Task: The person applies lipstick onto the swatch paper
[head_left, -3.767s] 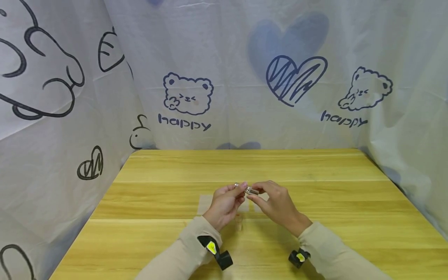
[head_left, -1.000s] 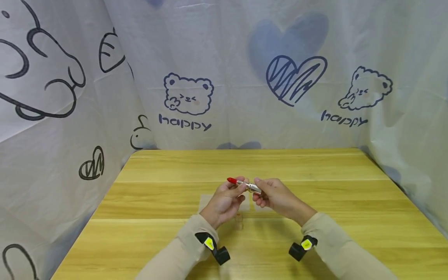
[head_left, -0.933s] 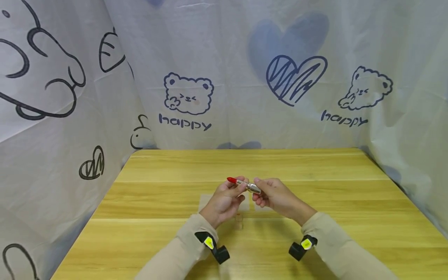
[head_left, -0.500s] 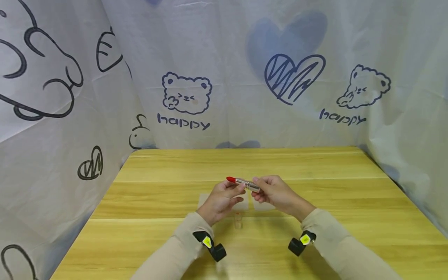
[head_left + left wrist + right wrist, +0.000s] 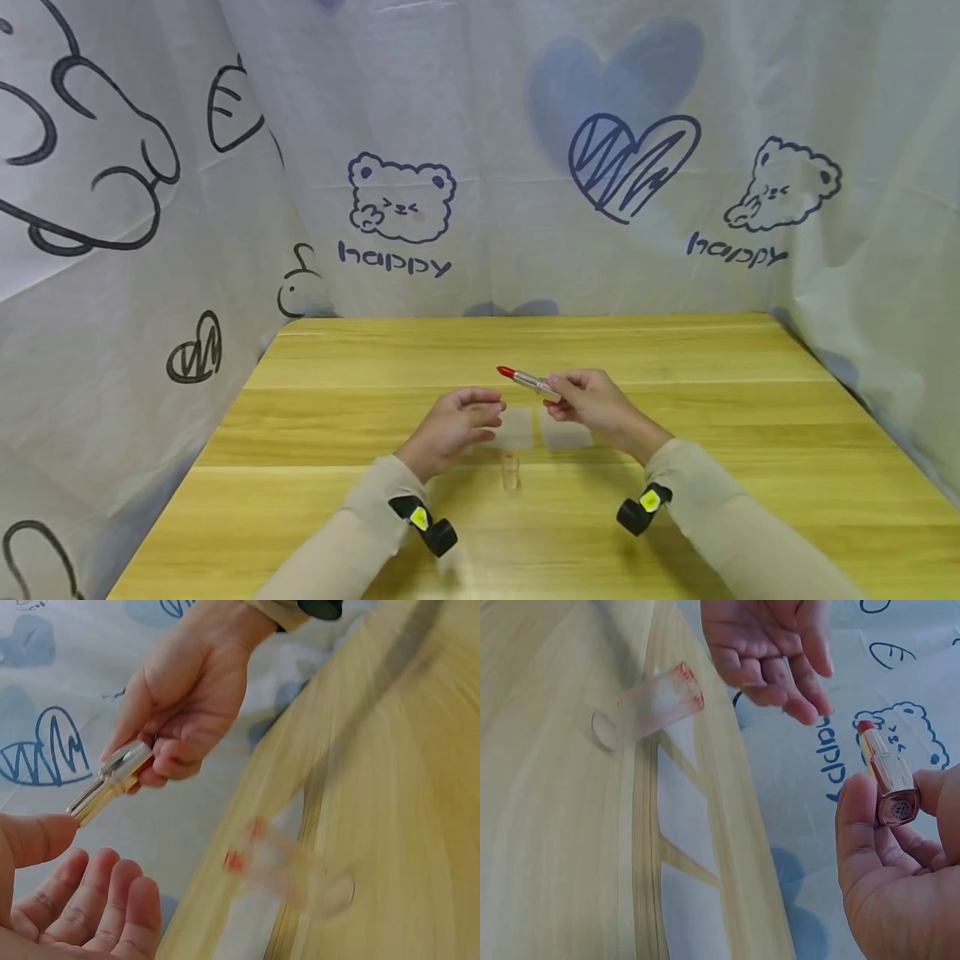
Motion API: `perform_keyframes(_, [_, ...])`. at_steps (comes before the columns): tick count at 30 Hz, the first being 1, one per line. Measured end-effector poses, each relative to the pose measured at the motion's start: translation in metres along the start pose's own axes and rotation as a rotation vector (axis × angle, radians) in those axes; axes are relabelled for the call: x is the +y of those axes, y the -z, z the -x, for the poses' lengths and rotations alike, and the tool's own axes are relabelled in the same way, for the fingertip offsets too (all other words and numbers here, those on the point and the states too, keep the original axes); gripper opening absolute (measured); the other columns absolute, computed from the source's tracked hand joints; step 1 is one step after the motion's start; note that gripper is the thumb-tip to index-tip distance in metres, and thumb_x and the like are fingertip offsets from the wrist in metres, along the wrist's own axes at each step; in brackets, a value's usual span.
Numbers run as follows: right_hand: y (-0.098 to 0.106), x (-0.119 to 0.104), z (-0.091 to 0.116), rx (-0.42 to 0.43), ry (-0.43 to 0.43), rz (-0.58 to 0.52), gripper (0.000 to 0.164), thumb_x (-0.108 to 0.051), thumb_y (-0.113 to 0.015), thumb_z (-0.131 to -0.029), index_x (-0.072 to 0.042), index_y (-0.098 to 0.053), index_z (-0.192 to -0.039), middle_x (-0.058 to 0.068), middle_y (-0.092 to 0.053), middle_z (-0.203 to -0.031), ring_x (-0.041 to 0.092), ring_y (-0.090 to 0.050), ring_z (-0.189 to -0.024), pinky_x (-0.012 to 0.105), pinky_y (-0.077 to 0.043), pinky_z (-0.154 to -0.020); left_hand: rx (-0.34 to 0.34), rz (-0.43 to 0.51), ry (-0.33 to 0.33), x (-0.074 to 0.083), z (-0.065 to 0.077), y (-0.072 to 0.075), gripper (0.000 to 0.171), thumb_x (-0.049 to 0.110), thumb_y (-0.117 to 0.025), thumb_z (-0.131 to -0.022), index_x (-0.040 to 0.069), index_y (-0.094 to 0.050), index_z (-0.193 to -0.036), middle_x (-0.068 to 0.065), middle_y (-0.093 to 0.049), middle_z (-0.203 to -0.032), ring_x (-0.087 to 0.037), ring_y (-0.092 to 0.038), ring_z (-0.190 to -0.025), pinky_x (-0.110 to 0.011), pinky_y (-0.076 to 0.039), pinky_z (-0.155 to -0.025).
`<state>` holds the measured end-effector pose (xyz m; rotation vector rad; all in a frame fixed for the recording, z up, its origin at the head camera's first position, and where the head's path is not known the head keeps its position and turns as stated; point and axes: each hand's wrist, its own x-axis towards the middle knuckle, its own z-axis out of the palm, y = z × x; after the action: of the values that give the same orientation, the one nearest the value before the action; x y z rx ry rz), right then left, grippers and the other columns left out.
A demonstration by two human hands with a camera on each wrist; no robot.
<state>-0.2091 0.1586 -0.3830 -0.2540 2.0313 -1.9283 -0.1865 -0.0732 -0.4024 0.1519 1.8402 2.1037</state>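
Observation:
A red lipstick (image 5: 529,382) in a silver tube, its red bullet raised, is held above the table by my right hand (image 5: 603,410). Thumb and fingers pinch the base of the tube, as the right wrist view shows with the lipstick (image 5: 887,776) tip pointing away. My left hand (image 5: 450,429) is apart from it, a little to the left, with loosely bent fingers and nothing between them. On the table below, between the hands, stands a clear lipstick cap (image 5: 511,472) with reddish marks at its top edge.
Pale flat rectangles lie on the wooden table (image 5: 360,517) behind the cap, among them a right one (image 5: 564,429). White cloth (image 5: 480,250) with drawings hangs around the back and sides.
Earlier both hands held the lipstick; the left hand has let go and moved left and down. The red bullet, not visible in the first frame, shows in the later ones.

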Motion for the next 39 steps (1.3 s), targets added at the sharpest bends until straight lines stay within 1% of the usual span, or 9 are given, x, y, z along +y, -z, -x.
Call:
perform_keyframes(8, [0.001,0.003,-0.008,0.013,-0.028,-0.031,0.029,-0.009,-0.052,-0.101,0.015,-0.054,-0.117,0.018,-0.062,-0.101,0.015,-0.066,-0.081,0.025,-0.056,-0.076,0.048,-0.140,0.006,-0.005,-0.004,0.023,0.033,0.006,-0.057,-0.097,-0.009,-0.054,-0.126,-0.026,-0.055,-0.128,-0.039,-0.056,-0.111,-0.046,-0.050,-0.092])
perform_keyframes(12, [0.000,0.006,-0.014,0.031,-0.032,0.004,0.027,-0.006,-0.055,-0.100,0.014,-0.055,-0.117,0.023,-0.061,-0.108,0.019,-0.067,-0.087,0.032,-0.055,-0.083,0.085,-0.242,0.002,-0.007,-0.004,0.034,0.031,0.006,-0.058,-0.097,-0.009,-0.055,-0.124,-0.024,-0.058,-0.124,-0.038,-0.057,-0.110,-0.044,-0.052,-0.088])
perform_keyframes(18, [-0.003,0.010,-0.022,0.053,0.016,0.139,0.020,-0.005,-0.058,-0.097,0.010,-0.061,-0.110,0.023,-0.061,-0.107,0.034,-0.062,-0.103,0.041,-0.052,-0.090,0.152,-0.469,-0.034,-0.006,-0.004,0.048,0.027,0.006,-0.065,-0.093,-0.004,-0.061,-0.118,-0.014,-0.064,-0.113,-0.026,-0.062,-0.099,-0.040,-0.055,-0.081])
perform_keyframes(23, [-0.007,0.011,-0.026,0.055,0.068,0.295,0.017,-0.009,-0.063,-0.095,0.006,-0.064,-0.105,0.022,-0.064,-0.101,0.035,-0.063,-0.096,0.044,-0.054,-0.087,0.189,-0.670,-0.046,-0.005,-0.004,0.059,0.030,0.012,-0.071,-0.090,0.002,-0.064,-0.117,-0.011,-0.065,-0.116,-0.024,-0.061,-0.101,-0.039,-0.053,-0.082])
perform_keyframes(25, [-0.008,0.011,-0.027,0.060,0.096,0.380,0.018,-0.012,-0.064,-0.095,0.004,-0.065,-0.104,0.019,-0.065,-0.098,0.030,-0.064,-0.089,0.044,-0.055,-0.082,0.183,-0.741,-0.051,-0.004,-0.005,0.062,0.032,0.014,-0.072,-0.089,0.003,-0.065,-0.119,-0.011,-0.064,-0.118,-0.026,-0.060,-0.104,-0.041,-0.051,-0.086])
perform_keyframes(28, [-0.010,0.012,-0.030,0.078,0.138,0.499,0.016,-0.014,-0.066,-0.093,0.000,-0.068,-0.101,0.011,-0.067,-0.089,0.021,-0.062,-0.078,0.036,-0.055,-0.071,0.163,-0.833,-0.056,-0.006,-0.006,0.067,0.036,0.015,-0.074,-0.087,0.004,-0.065,-0.120,-0.010,-0.063,-0.119,-0.028,-0.058,-0.108,-0.044,-0.049,-0.091])
perform_keyframes(31, [-0.013,0.014,-0.032,0.089,0.174,0.592,0.015,-0.015,-0.068,-0.092,-0.002,-0.069,-0.100,0.004,-0.066,-0.084,0.014,-0.058,-0.072,0.027,-0.050,-0.063,0.139,-0.916,-0.062,-0.007,-0.008,0.071,0.039,0.014,-0.076,-0.086,0.004,-0.065,-0.121,-0.011,-0.063,-0.120,-0.030,-0.058,-0.110,-0.045,-0.048,-0.093])
perform_keyframes(35, [-0.017,0.016,-0.036,0.083,0.203,0.652,0.016,-0.015,-0.068,-0.092,-0.002,-0.070,-0.100,0.001,-0.065,-0.082,0.013,-0.057,-0.072,0.027,-0.048,-0.063,0.115,-1.029,-0.064,-0.009,-0.008,0.075,0.040,0.015,-0.079,-0.083,0.005,-0.067,-0.120,-0.011,-0.064,-0.119,-0.031,-0.057,-0.112,-0.045,-0.047,-0.095])
perform_keyframes(39, [-0.020,0.017,-0.039,0.076,0.231,0.699,0.017,-0.017,-0.069,-0.092,-0.003,-0.070,-0.100,0.001,-0.065,-0.084,0.013,-0.058,-0.075,0.028,-0.050,-0.066,0.092,-1.097,-0.054,-0.009,-0.009,0.077,0.039,0.016,-0.081,-0.080,0.006,-0.069,-0.115,-0.012,-0.064,-0.117,-0.030,-0.056,-0.111,-0.045,-0.045,-0.097])
